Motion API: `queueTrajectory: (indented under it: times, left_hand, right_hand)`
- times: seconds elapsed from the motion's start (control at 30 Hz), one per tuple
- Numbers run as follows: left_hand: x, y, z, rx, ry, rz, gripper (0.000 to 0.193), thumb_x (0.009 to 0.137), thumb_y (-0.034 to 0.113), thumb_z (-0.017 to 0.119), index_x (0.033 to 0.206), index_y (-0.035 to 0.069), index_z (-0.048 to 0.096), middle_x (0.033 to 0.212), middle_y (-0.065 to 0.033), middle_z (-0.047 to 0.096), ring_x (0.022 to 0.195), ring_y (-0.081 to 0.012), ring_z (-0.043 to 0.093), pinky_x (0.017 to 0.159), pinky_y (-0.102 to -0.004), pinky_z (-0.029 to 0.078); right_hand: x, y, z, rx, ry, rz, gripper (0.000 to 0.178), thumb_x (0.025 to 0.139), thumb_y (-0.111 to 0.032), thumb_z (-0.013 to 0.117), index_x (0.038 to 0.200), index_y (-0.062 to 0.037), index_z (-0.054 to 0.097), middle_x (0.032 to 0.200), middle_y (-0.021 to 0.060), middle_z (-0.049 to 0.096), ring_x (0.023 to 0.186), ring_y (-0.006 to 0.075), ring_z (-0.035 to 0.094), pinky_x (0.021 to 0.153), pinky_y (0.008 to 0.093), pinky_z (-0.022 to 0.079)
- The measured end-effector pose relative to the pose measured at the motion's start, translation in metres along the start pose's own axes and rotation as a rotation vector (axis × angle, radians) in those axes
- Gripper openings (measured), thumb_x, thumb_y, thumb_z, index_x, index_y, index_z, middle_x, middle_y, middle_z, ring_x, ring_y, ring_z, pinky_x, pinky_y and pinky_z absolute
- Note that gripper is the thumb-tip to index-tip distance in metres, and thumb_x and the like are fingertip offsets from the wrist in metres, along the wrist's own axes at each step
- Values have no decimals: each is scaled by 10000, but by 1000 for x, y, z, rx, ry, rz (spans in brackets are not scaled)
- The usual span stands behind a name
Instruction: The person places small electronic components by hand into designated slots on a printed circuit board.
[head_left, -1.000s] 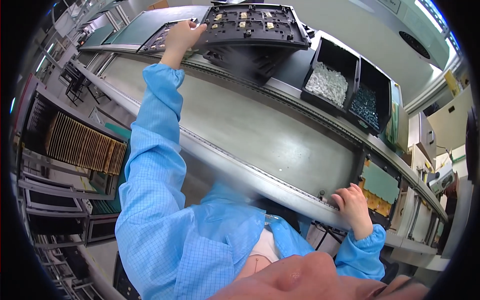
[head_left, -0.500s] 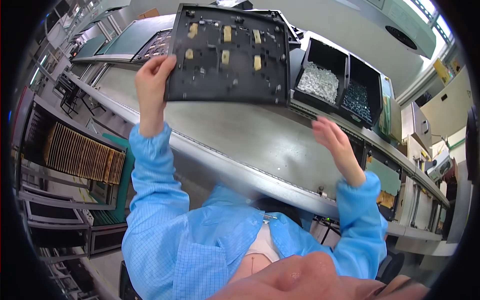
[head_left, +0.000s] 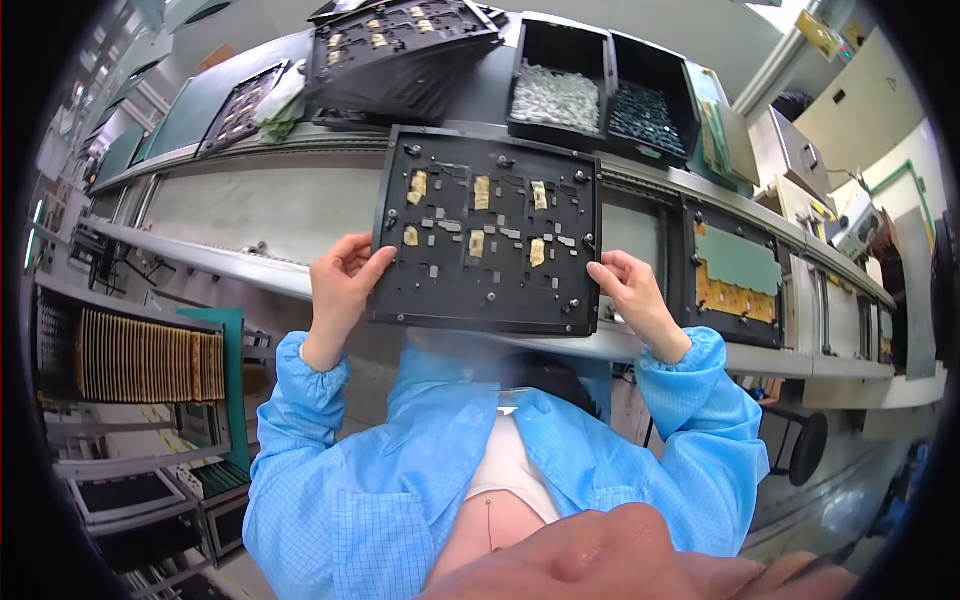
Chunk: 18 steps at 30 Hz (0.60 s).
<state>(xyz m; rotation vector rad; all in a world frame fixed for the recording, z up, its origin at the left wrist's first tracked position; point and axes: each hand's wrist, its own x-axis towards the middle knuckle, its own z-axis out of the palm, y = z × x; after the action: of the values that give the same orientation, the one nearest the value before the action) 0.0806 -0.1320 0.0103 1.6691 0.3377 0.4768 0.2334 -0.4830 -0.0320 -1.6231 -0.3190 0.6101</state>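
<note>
A black rectangular fixture tray (head_left: 455, 290) is held between my hands above the near rail of the metal conveyor. It has small cutouts, metal studs and several yellowish tape pieces on its face. Its left edge is pinched by my left hand (head_left: 347, 285), thumb on top. On the opposite edge my right hand (head_left: 637, 295) grips with thumb and fingers. Beyond it, a stack of similar black trays (head_left: 400, 75) rests on the back ledge.
Right of the stack stand two black bins, one with clear pieces (head_left: 555, 98), one with dark bluish pieces (head_left: 645, 118). Another fixture with a green board (head_left: 738, 262) lies on the conveyor (head_left: 250, 205) at right. A rack of upright boards (head_left: 150, 350) stands at left.
The tray has come down and nearer, revealing the stack behind it. My right hand, earlier free and stretched out, now holds the tray's right edge.
</note>
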Motion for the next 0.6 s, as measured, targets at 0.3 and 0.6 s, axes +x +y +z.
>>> queueTrajectory:
  times: [0.3, 0.6]
  left_hand:
    - [61, -32, 56, 257, -232, -111, 299, 836, 207, 780, 961, -46, 681, 778, -80, 720, 695, -75, 644, 629, -237, 509]
    - [57, -60, 29, 480, -261, -121, 298, 842, 199, 783, 986, -37, 672, 748, -20, 661, 695, -55, 577, 623, -218, 472]
  right_hand:
    - [11, -9, -54, -38, 147, 95, 252, 964, -195, 644, 1090, 22, 625, 901, 34, 699, 815, 74, 637, 761, 228, 512]
    - [4, 20, -25, -26, 110, 111, 250, 952, -217, 663, 1069, 2, 630, 847, 0, 675, 765, 54, 608, 718, 221, 493]
